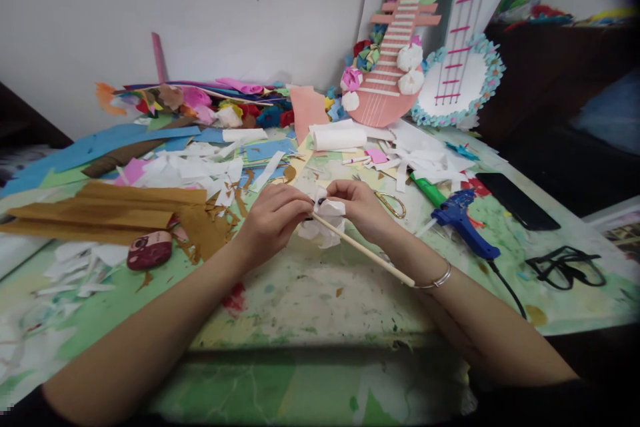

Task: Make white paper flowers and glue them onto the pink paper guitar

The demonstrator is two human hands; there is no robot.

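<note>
Okay, left hand (274,219) pinches wooden stick (367,253) near its far end; right hand (361,208) has white paper (327,225) pinched there, both over worktop (310,300), blue glue gun (465,221) to the right.

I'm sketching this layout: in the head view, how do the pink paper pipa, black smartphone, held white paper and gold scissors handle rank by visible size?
1. Pink paper pipa
2. Black smartphone and white paper: too alike to rank, the paper being partly hidden
3. Gold scissors handle
</note>
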